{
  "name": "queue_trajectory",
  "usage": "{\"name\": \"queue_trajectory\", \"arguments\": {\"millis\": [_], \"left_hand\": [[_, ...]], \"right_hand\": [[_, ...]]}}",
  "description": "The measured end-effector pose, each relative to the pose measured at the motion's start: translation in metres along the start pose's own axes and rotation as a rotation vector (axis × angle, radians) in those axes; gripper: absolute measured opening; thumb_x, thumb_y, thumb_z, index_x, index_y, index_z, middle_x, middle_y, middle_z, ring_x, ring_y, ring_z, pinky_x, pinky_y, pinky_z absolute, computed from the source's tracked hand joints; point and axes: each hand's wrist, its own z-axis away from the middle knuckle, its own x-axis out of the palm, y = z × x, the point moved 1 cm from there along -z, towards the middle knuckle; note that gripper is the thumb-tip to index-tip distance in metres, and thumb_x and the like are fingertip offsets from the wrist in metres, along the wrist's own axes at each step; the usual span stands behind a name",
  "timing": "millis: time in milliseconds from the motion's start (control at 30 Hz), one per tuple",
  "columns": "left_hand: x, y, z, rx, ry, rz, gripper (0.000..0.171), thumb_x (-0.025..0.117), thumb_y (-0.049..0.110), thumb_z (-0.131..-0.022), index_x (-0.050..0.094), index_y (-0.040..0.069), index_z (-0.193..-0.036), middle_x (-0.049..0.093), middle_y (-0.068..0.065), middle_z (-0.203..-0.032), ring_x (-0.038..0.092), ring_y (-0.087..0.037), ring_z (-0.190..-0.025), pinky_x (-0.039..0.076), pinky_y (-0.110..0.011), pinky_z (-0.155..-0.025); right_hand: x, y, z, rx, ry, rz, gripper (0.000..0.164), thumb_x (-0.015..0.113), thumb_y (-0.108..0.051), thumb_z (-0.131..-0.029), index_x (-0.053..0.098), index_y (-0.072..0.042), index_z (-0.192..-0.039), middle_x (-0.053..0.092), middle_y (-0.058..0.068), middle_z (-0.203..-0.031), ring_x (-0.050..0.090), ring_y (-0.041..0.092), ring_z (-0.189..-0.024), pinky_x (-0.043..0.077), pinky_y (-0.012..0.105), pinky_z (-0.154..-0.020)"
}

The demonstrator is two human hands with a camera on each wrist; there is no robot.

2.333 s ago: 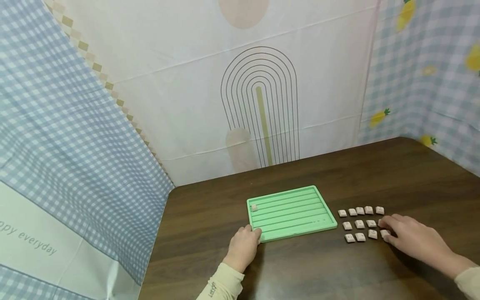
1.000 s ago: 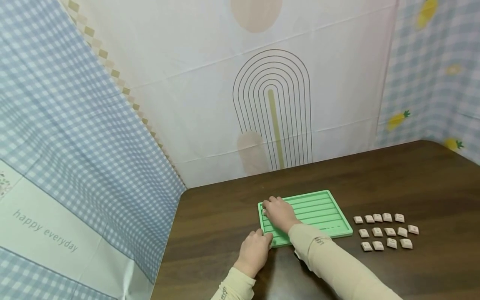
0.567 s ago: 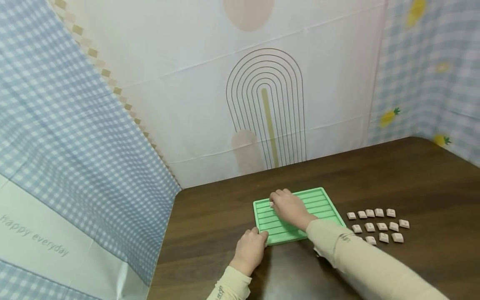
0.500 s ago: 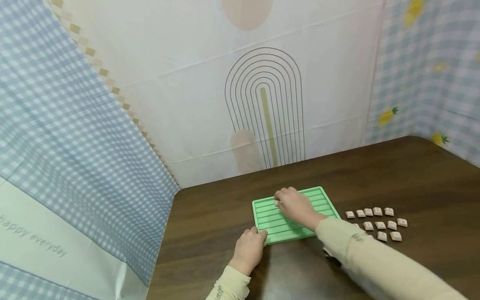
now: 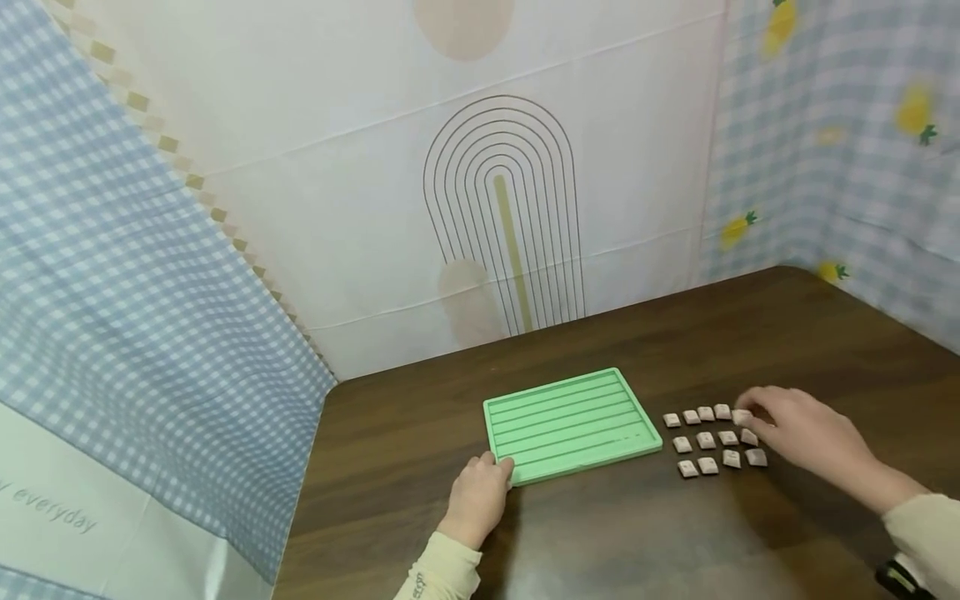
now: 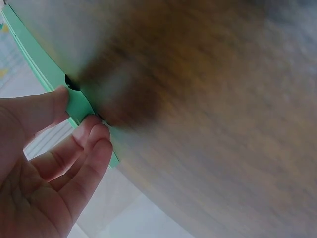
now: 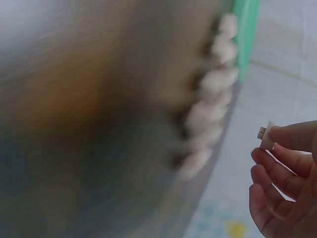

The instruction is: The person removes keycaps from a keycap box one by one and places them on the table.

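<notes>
A shallow light-green tray (image 5: 570, 423) with raised parallel ridges lies on the dark wooden table. My left hand (image 5: 477, 493) grips its near left corner, and in the left wrist view the thumb and fingers pinch the tray's edge. Over on the right, my right hand (image 5: 817, 433) is at the far right end of a group of cream keycaps (image 5: 705, 440). It pinches one keycap (image 7: 266, 137) between thumb and forefinger, the stem side showing in the right wrist view. The other keycaps lie in rough rows on the table, blurred in that view.
The table (image 5: 600, 533) runs back to a white printed cloth (image 5: 360, 208). Blue checked cloth (image 5: 172, 292) hangs on the left, and a pineapple-patterned cloth (image 5: 885, 192) on the right. A small dark device (image 5: 900, 577) sits at the right wrist.
My right hand went to the tray, then came away rightward with a keycap, back to the keycap group. The keycap at the tray's left end is gone. The left hand stays at the corner.
</notes>
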Motion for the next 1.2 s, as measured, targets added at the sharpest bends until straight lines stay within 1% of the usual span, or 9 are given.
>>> {"name": "queue_trajectory", "arguments": {"millis": [100,233,367,533,700,867,967,1100,1200], "left_hand": [[-0.001,-0.002,0.001,-0.006,-0.009,0.015,0.012,0.072,0.016,-0.074,0.061,0.011,-0.078,0.060,-0.009,-0.071,0.054,-0.022,-0.059,0.051,-0.031,-0.047],[-0.002,-0.003,0.002,-0.011,-0.019,0.037,0.012,0.071,0.015,-0.075,0.060,0.011,-0.077,0.060,-0.009,-0.071,0.054,-0.022,-0.059,0.051,-0.032,-0.047],[-0.002,-0.002,0.004,-0.021,-0.028,0.052,0.011,0.070,0.015,-0.076,0.059,0.011,-0.076,0.060,-0.009,-0.071,0.053,-0.022,-0.060,0.051,-0.032,-0.047],[-0.001,-0.002,0.006,-0.028,-0.026,0.040,0.012,0.070,0.016,-0.076,0.059,0.011,-0.076,0.059,-0.008,-0.071,0.053,-0.022,-0.060,0.051,-0.032,-0.048],[0.000,-0.003,0.007,-0.035,-0.017,0.024,0.013,0.071,0.016,-0.075,0.060,0.011,-0.076,0.060,-0.008,-0.071,0.054,-0.022,-0.060,0.052,-0.031,-0.048],[0.001,-0.002,0.008,-0.039,-0.005,0.019,0.013,0.071,0.017,-0.075,0.060,0.011,-0.075,0.060,-0.008,-0.071,0.054,-0.021,-0.060,0.052,-0.029,-0.050],[0.001,0.000,0.006,-0.030,0.014,0.024,0.015,0.071,0.016,-0.076,0.058,0.011,-0.073,0.059,-0.007,-0.070,0.053,-0.020,-0.059,0.052,-0.027,-0.049],[0.004,0.004,0.002,-0.038,0.004,0.060,0.014,0.069,0.016,-0.078,0.057,0.010,-0.075,0.058,-0.007,-0.072,0.052,-0.020,-0.061,0.052,-0.026,-0.050],[0.006,0.006,0.001,-0.082,-0.038,0.106,0.012,0.066,0.015,-0.082,0.058,0.007,-0.085,0.058,-0.010,-0.079,0.053,-0.022,-0.066,0.052,-0.029,-0.051]], "right_hand": [[0.008,0.019,0.011,0.037,-0.046,0.004,0.022,0.062,-0.022,-0.084,0.065,-0.006,-0.099,0.069,0.012,-0.088,0.060,0.026,-0.075,0.048,0.043,-0.053],[0.020,0.032,0.020,0.078,-0.099,0.011,0.019,0.064,-0.018,-0.082,0.065,-0.005,-0.096,0.068,0.011,-0.086,0.059,0.022,-0.070,0.047,0.040,-0.051],[0.028,0.036,0.020,0.092,-0.118,0.012,0.018,0.063,-0.017,-0.082,0.065,-0.004,-0.095,0.067,0.009,-0.083,0.057,0.018,-0.067,0.046,0.038,-0.051],[0.033,0.036,0.018,0.077,-0.103,0.019,0.015,0.065,-0.014,-0.080,0.064,-0.005,-0.091,0.066,0.007,-0.081,0.055,0.016,-0.066,0.045,0.038,-0.052],[0.036,0.036,0.018,0.071,-0.098,0.009,0.017,0.065,-0.014,-0.079,0.063,-0.004,-0.093,0.066,0.013,-0.086,0.059,0.024,-0.072,0.047,0.042,-0.055],[0.036,0.037,0.018,0.074,-0.116,0.007,0.029,0.065,-0.017,-0.080,0.061,0.001,-0.103,0.064,0.026,-0.097,0.059,0.040,-0.086,0.048,0.050,-0.061],[0.034,0.036,0.021,0.094,-0.123,0.003,0.037,0.065,-0.021,-0.081,0.059,0.004,-0.108,0.062,0.031,-0.103,0.056,0.046,-0.092,0.048,0.054,-0.064],[0.032,0.025,0.026,0.114,-0.062,-0.009,0.042,0.063,-0.024,-0.083,0.056,0.006,-0.112,0.060,0.031,-0.105,0.056,0.046,-0.091,0.048,0.055,-0.063],[0.036,0.006,0.024,0.083,0.025,-0.015,0.043,0.062,-0.024,-0.083,0.054,0.005,-0.114,0.059,0.031,-0.107,0.053,0.048,-0.094,0.047,0.060,-0.067]]}}
